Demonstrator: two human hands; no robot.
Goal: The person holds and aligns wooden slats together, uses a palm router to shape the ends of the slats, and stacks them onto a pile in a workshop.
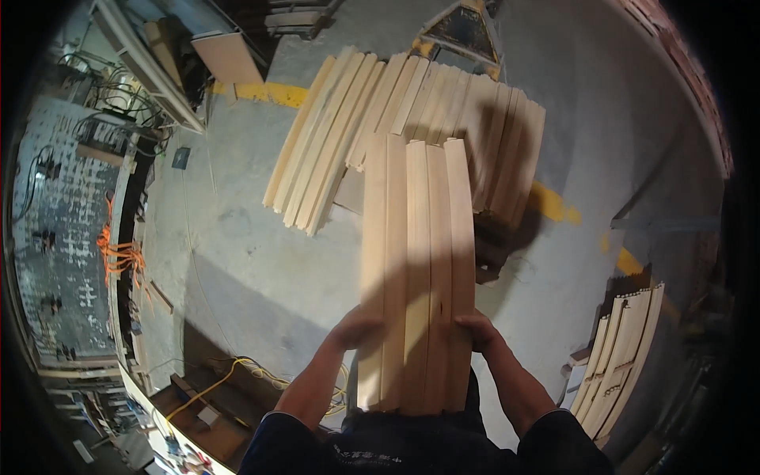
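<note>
Between my hands is a bundle of several long pale wooden boards, lying side by side, with their near ends close to my body. My left hand is closed on the bundle's left edge, its fingertips hidden against the wood. On the opposite edge, my right hand grips the boards, thumb on top and fingers out of sight. Just beyond the far ends lies a wide stack of similar boards, partly covered by the bundle and my shadow.
A yellow pallet jack stands behind the stack. Smaller board stacks sit at the right. On the left are a perforated metal table, orange straps and a brown box. A yellow cable trails over the floor.
</note>
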